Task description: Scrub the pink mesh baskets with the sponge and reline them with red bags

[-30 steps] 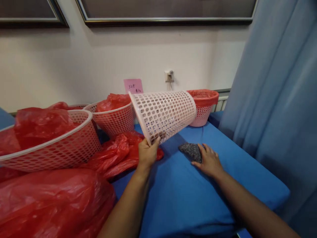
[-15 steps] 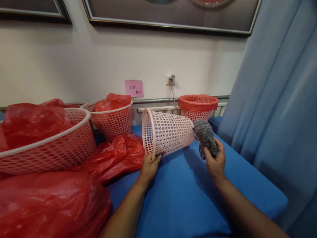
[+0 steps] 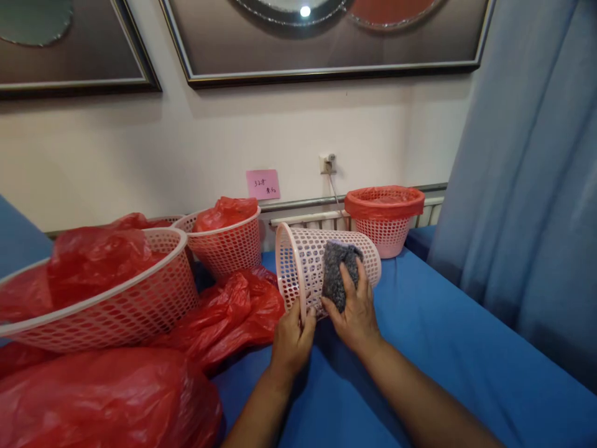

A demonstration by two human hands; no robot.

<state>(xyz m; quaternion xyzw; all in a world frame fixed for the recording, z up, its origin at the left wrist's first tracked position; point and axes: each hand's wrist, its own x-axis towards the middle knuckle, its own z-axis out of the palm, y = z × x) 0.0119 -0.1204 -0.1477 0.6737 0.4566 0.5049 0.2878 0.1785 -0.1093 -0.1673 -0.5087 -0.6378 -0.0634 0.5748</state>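
A pale pink perforated plastic basket (image 3: 313, 252) lies on its side, its open mouth turned to the left. My left hand (image 3: 293, 339) grips the near part of its rim, thumb and fingers closed about the edge. Against the basket's outer side, my right hand (image 3: 357, 311) presses a dark grey cloth (image 3: 336, 274), with the fingers spread over it. The cloth hides part of the basket's holes. Beneath is a blue-covered table (image 3: 420, 336).
To the left stand a large pink basket (image 3: 116, 311) and a smaller one (image 3: 228, 246), both holding red plastic bags. More red bags (image 3: 107, 398) lie in front. A red-lined basket (image 3: 385, 230) stands behind right. A blue curtain (image 3: 527, 155) hangs at the right.
My right hand has brought the grey cloth leftward from beyond the basket's base onto its side, fingers now spread. My left hand still holds the rim. The view has shifted slightly.
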